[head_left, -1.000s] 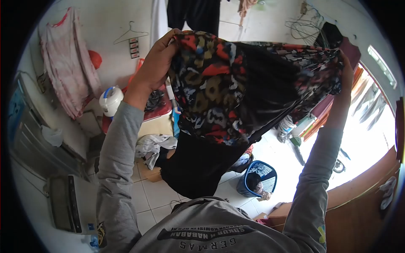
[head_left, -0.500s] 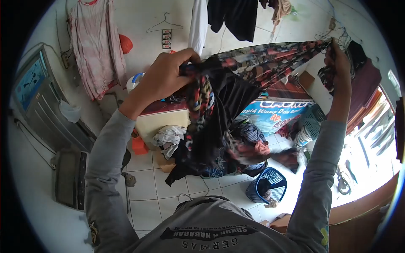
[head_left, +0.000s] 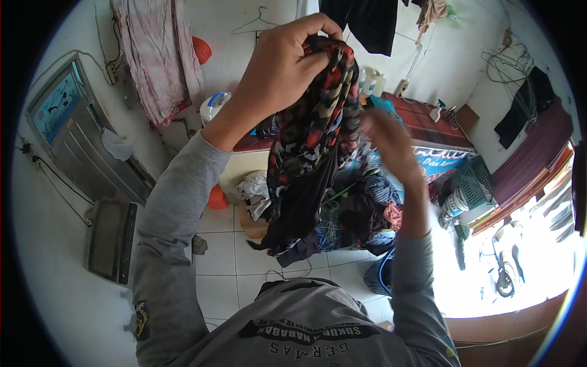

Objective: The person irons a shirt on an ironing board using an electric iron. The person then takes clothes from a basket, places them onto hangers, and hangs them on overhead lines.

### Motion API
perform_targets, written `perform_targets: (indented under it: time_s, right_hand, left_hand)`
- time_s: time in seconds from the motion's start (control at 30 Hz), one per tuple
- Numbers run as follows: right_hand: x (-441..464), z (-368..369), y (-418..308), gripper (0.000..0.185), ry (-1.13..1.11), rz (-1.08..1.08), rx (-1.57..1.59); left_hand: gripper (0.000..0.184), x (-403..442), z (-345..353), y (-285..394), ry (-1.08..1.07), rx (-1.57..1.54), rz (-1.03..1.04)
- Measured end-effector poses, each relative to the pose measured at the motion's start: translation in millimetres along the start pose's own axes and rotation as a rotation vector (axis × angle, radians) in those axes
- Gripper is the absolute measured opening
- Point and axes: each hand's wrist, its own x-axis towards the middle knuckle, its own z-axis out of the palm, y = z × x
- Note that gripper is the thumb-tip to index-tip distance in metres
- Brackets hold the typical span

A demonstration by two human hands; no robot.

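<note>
My left hand (head_left: 287, 64) is raised at the upper middle, its fingers closed on the bunched top of a dark garment (head_left: 315, 131) with a red, black and cream pattern. The cloth hangs down in loose folds, with a plain black part lower down; its exact kind cannot be made out. My right hand (head_left: 389, 144) is just right of the hanging cloth, smeared by motion. Whether its fingers touch or grip the fabric does not show. Below and behind the garment lies a heap of mixed clothes (head_left: 367, 205).
A blue basket (head_left: 379, 275) stands on the tiled floor, partly behind my right arm. Behind the heap is a table with red plaid cover (head_left: 422, 122). A green basket (head_left: 474, 180) stands farther right. Wire hangers (head_left: 504, 61) and clothes hang on the walls.
The garment was stretched sideways between both hands; now it hangs from my left hand. My right hand has come down and inward from the far right. My left hand has risen and shifted right.
</note>
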Motion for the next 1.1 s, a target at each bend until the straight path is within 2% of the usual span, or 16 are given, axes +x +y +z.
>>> perform_targets:
  time_s: [0.03, 0.13, 0.17, 0.2, 0.23, 0.3, 0.33, 0.47, 0.57, 0.63, 0.73, 0.77, 0.87, 0.97, 1.03, 1.1]
  right_hand:
    - [-14.4, 25.7, 10.4, 0.032, -0.186, 0.02, 0.114]
    - [-39.8, 71.0, 36.4, 0.03, -0.241, -0.013, 0.029]
    - [-43.8, 75.5, 42.5, 0.024, -0.205, 0.087, -0.007]
    - [-45.1, 79.4, 47.3, 0.02, -0.171, 0.184, -0.045]
    - [-46.8, 81.1, 54.3, 0.02, -0.181, 0.187, -0.038]
    - [-47.1, 77.3, 65.3, 0.023, -0.03, 0.143, 0.173]
    - [-45.7, 75.4, 66.1, 0.026, 0.047, 0.043, 0.156]
    - [-25.7, 86.1, 54.8, 0.031, -0.06, -0.048, 0.407]
    - [-21.5, 106.2, 59.8, 0.03, -0.223, -0.078, 0.267]
    - [-19.9, 95.0, 63.9, 0.025, -0.356, 0.153, 0.293]
    - [-21.7, 60.8, 64.6, 0.021, -0.231, 0.056, 0.332]
    - [-19.8, 52.1, 61.2, 0.028, -0.184, -0.023, 0.349]
    - [-11.7, 28.2, 34.9, 0.031, -0.132, -0.044, 0.316]
    - [-1.2, 11.1, 3.0, 0.035, -0.145, -0.102, 0.099]
    - [8.0, 4.4, -14.0, 0.038, -0.135, -0.164, 0.15]
    - [16.6, -6.8, -37.9, 0.039, -0.32, -0.174, -0.176]
  left_hand:
    - [0.018, 1.2, -2.6, 3.1, 0.05, 0.03, 0.05]
    - [0.013, -3.5, 0.2, -8.7, 0.091, 0.105, 0.115]
    - [0.012, -7.4, -2.6, -15.2, 0.096, 0.152, 0.148]
    - [0.011, -13.7, -7.9, -17.4, 0.058, 0.171, 0.047]
    - [0.011, -19.4, -13.2, -24.4, 0.055, 0.176, 0.036]
    - [0.021, -27.9, -20.6, -37.6, -0.061, 0.079, -0.128]
    - [0.019, -31.7, -21.2, -39.7, -0.065, 0.061, -0.167]
    - [0.019, -33.6, -21.3, -41.0, -0.088, 0.035, -0.155]
    - [0.02, -32.5, -22.2, -38.5, -0.125, -0.016, -0.082]
    - [0.021, -38.6, -33.0, -33.8, -0.116, 0.05, -0.083]
    - [0.03, -51.3, -60.4, -38.0, -0.208, 0.08, -0.061]
    - [0.03, -57.1, -65.0, -36.6, -0.206, 0.081, -0.065]
    - [0.041, -73.7, -75.3, -28.2, -0.302, 0.104, -0.135]
    - [0.045, -96.8, -83.4, -40.7, -0.512, 0.591, -0.164]
    - [0.041, -112.7, -83.1, -63.2, -0.497, 0.629, -0.112]
    - [0.032, -122.5, -86.1, -73.7, -0.29, 0.466, -0.255]
